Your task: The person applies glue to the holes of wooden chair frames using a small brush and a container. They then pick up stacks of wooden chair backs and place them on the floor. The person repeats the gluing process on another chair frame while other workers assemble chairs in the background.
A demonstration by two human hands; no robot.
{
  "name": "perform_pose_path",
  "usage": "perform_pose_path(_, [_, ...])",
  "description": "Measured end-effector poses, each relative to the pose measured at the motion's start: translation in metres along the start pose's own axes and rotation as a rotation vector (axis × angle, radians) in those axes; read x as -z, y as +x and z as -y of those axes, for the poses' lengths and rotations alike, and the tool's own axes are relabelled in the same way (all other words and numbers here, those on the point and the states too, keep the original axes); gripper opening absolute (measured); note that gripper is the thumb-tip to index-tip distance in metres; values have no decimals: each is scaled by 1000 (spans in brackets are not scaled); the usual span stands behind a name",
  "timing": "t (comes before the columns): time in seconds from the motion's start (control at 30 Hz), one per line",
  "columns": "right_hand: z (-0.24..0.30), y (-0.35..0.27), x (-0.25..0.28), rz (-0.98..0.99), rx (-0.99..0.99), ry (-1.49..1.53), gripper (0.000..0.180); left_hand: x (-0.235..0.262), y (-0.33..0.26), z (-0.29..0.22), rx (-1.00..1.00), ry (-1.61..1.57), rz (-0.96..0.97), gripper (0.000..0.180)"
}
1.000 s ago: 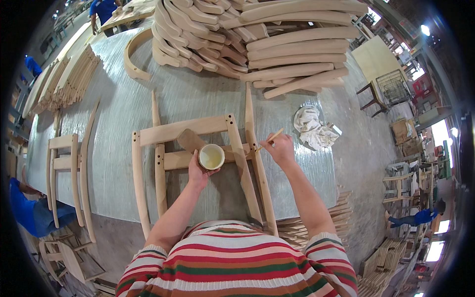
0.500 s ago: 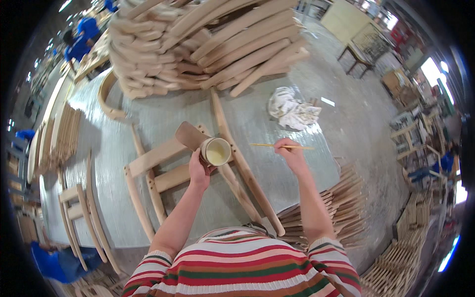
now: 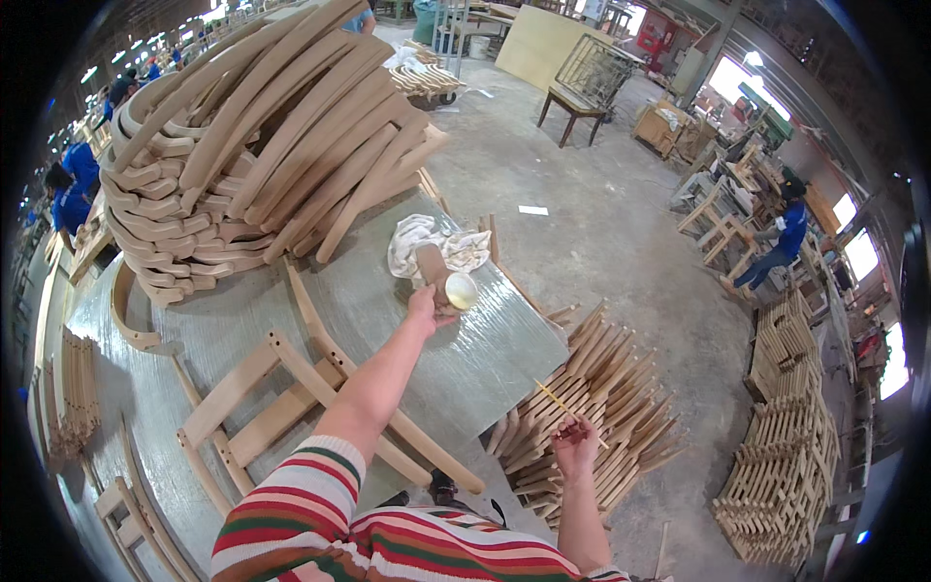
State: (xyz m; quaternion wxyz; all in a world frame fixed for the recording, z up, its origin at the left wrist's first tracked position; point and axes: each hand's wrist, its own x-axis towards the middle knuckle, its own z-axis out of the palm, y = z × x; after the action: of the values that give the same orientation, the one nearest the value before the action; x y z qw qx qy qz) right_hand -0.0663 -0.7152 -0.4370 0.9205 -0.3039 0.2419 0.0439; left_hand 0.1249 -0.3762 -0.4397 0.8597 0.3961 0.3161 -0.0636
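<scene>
My left hand (image 3: pixel 425 308) reaches forward over the table's right part, its fingers wrapped round a small cup (image 3: pixel 462 290) with pale yellowish liquid in it. A flat brown wooden piece (image 3: pixel 433 259) sticks out beside the cup; whether it is attached cannot be told. Just behind them lies a crumpled white rag (image 3: pixel 412 238). My right hand (image 3: pixel 575 443) is past the table's front right edge, above stacked wooden parts, its fingers closed on a thin yellow stick (image 3: pixel 555 396). Left of my left arm, a jointed wooden chair frame (image 3: pixel 262 424) rests on the table (image 3: pixel 388 291).
A tall pile of curved wooden parts (image 3: pixel 281 136) covers the table's back left. Bundled slender wooden parts (image 3: pixel 611 388) stand at the right corner, with stacked frames (image 3: pixel 781 436) farther right. A person in blue (image 3: pixel 790 233) works beyond, near a chair (image 3: pixel 577 97).
The view has turned right. My left hand has carried the cup away from the chair frame to beside the rag. My right hand has come back toward me, still holding the stick.
</scene>
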Motion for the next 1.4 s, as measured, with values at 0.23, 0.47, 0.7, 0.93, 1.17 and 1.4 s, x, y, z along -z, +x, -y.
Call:
perform_pose_path(0.23, [-20,36,-22,85,-123,-16,19,40,-55,42,-292,401,-150,30])
perform_pose_path(0.47, [-90,116,-104,350,-301,-5,26,178,-233,43,-620,536,-397,19])
perform_pose_path(0.7, [-131,100,-145,385,-475,-304,35,302,-390,80,-725,750,-1271,16])
perform_pose_path(0.93, [-174,18,-94,1147,182,-1461,32,329,-462,164,-356,1158,-1628,18])
perform_pose_path(1.17, [-179,-35,-108,1216,309,-1870,46,356,-475,184,-537,820,-1392,24])
perform_pose_path(1.4, [-201,-43,-122,1131,535,-1985,74,450,-563,165,-244,967,-1997,38])
